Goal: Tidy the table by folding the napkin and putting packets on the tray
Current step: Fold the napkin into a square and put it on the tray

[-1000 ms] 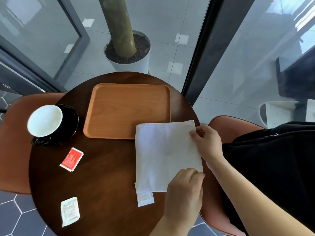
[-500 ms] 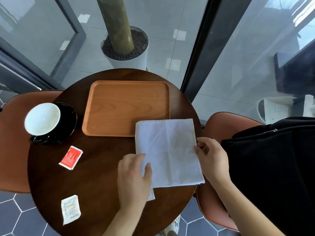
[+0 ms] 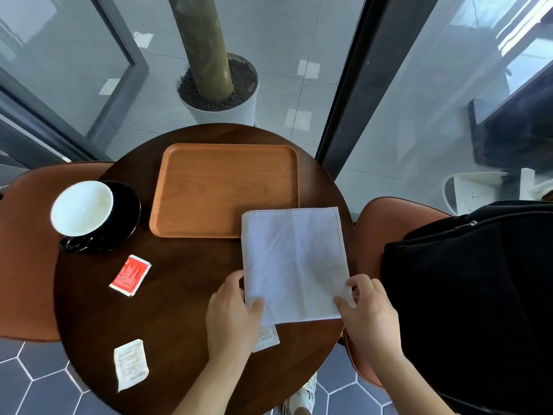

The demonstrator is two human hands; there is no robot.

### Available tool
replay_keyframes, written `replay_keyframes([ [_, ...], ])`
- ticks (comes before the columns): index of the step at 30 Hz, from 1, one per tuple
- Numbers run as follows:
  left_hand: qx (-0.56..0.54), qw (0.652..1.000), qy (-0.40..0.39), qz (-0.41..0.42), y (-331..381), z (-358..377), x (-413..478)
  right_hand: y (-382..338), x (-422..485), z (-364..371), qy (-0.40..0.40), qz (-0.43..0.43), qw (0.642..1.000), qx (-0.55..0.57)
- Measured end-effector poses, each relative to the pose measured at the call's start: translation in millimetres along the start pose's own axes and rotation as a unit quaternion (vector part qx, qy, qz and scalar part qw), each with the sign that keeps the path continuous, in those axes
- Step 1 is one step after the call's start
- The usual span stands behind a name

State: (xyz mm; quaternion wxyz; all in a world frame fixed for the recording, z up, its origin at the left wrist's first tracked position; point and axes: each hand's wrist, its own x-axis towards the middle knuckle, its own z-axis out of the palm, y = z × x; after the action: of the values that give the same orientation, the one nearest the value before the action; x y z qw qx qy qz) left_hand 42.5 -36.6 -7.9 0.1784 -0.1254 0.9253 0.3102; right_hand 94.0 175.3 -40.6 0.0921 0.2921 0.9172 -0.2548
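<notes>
The folded white napkin (image 3: 294, 259) lies as a rectangle on the right side of the round dark table (image 3: 185, 310), its far left corner overlapping the near right corner of the wooden tray (image 3: 209, 187), much where it lay half a second ago. What has changed is the hands. The left hand (image 3: 232, 319), which then lay flat over the napkin's near left part, now grips the near left corner, thumb on top of the cloth and fingers curled at its left edge. The right hand (image 3: 369, 316) has slid from the middle of the right edge down to the near right corner and pinches it between thumb and curled forefinger. A small white packet (image 3: 267, 339) pokes out from under the napkin's near edge, just beside the left hand, partly hidden as before. The red packet (image 3: 130, 275) and the crumpled white packet (image 3: 130, 364) lie on the table's left side, well apart from the tray and unmoved. The white cup (image 3: 81, 207) sits on its black saucer (image 3: 128, 211) at the table's left rim, just beside the tray.
</notes>
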Motion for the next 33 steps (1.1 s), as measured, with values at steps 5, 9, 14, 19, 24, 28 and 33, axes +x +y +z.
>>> replay_keyframes([
  [5, -0.073, 0.997, 0.015, -0.019, -1.5, -4.3, 0.3, -3.5, -3.0, -4.8, -0.005, 0.028, 1.0, -0.001],
  [9, -0.158, 0.986, 0.024, -0.04, -2.7, -7.9, 0.3, -6.3, -5.4, -8.8, -0.014, 0.022, 0.999, 0.023],
  [14, -0.207, 0.976, 0.049, -0.054, -8.0, -20.1, 5.7, -19.3, -12.0, -8.3, -0.027, 0.01, 0.996, 0.078],
  [19, -0.245, 0.964, 0.088, -0.046, -27.8, -37.2, 6.3, -31.6, -15.6, -0.3, -0.044, -0.002, 0.99, 0.136],
  [24, -0.295, 0.95, 0.082, -0.064, -53.5, -57.4, 6.6, -49.8, -20.4, 0.6, -0.08, 0.018, 0.974, 0.21],
  [28, -0.319, 0.942, 0.077, -0.066, -77.5, -75.7, 6.0, -72.6, -41.9, 9.6, -0.072, 0.079, 0.942, 0.318],
  [33, -0.338, 0.939, 0.027, -0.055, -117.1, -92.6, 4.9, -88.9, -58.5, 27.0, -0.049, 0.127, 0.916, 0.378],
])
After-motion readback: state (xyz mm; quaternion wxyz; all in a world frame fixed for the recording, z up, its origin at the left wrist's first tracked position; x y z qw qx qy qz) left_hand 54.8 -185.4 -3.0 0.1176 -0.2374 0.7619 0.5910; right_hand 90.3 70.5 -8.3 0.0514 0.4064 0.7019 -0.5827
